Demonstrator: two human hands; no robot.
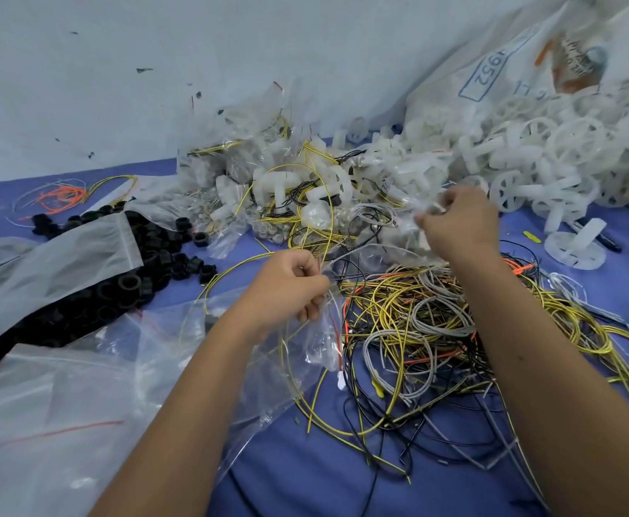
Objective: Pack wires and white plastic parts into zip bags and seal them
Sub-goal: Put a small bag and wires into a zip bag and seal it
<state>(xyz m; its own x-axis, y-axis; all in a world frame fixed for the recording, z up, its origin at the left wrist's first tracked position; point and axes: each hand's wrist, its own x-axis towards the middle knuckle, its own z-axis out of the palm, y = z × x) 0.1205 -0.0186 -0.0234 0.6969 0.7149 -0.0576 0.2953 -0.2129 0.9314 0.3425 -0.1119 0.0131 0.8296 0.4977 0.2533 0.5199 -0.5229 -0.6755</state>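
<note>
Head view of the packing step under way. The left hand (298, 285), fingers curled, pinched the mouth of a clear zip bag (320, 341) together with a yellow wire (327, 203) that looped up over the heap of filled bags (268, 181); the right hand (454, 222), also curled, pinched something pale and thin just above the loose wires (436, 330), probably the far edge of the same bag, though motion blur left this uncertain. The step appeared to be loading a wire into an open bag, not yet sealing. The next move would call for holding the mouth apart, coiling the wire inside, then adding one of the white plastic parts (551, 151) piled at the right on the blue desk (305, 479). Whether the bag already held a part could not be made out. Empty bags (44, 404) at the lower left ran past the frame edge, and the printed sack (510, 69) behind the parts was cut off at the top right.
</note>
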